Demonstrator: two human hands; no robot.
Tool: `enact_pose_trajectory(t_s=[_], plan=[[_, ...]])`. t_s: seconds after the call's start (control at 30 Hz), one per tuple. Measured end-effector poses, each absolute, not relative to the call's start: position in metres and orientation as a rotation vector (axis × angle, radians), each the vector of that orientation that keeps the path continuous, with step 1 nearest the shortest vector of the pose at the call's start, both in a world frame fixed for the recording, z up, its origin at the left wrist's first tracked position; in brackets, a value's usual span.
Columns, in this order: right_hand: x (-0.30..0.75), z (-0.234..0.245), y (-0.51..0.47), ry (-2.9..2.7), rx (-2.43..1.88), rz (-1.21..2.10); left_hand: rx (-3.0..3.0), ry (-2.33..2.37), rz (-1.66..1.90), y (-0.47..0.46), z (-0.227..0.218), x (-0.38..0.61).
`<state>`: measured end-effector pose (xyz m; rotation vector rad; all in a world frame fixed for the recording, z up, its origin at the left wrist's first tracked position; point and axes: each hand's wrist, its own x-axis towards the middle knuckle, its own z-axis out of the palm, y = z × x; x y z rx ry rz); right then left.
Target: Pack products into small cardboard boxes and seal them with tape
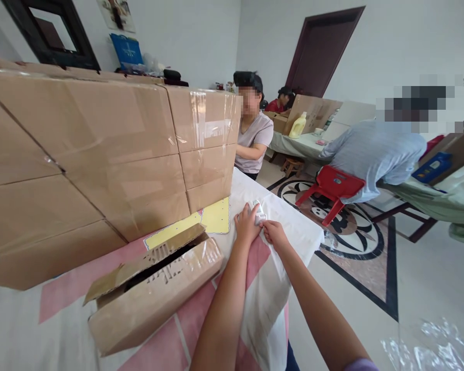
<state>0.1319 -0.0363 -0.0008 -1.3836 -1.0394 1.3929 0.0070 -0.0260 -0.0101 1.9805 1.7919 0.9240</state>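
- Small white item (259,212) with grey print: just right of the frame's centre, above the cloth-covered table (301,219).
- Left hand (247,224): fingers curled against the item's left side, gripping it.
- Right hand (274,233): fingertips bunched at its lower edge; cannot tell what they pinch.
- Open carton (158,288): lower left.
- Stacked cartons (112,149): upper left to left.
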Motion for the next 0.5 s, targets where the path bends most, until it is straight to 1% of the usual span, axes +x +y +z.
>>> enact_pose_trajectory(t_s=[0.27, 0.37, 0.5], plan=[[0.128, 0.001, -0.039, -1.082, -1.443, 1.338, 1.939, 1.733, 0.932, -0.031, -0.005, 0.003], [0.127, 0.007, -0.053, -1.120, -1.402, 1.286, 1.890, 1.684, 0.985, -0.036, 0.007, 0.001], [0.126, 0.025, -0.087, -1.196, -1.317, 1.211, 1.767, 1.594, 1.128, -0.059, 0.034, 0.003]])
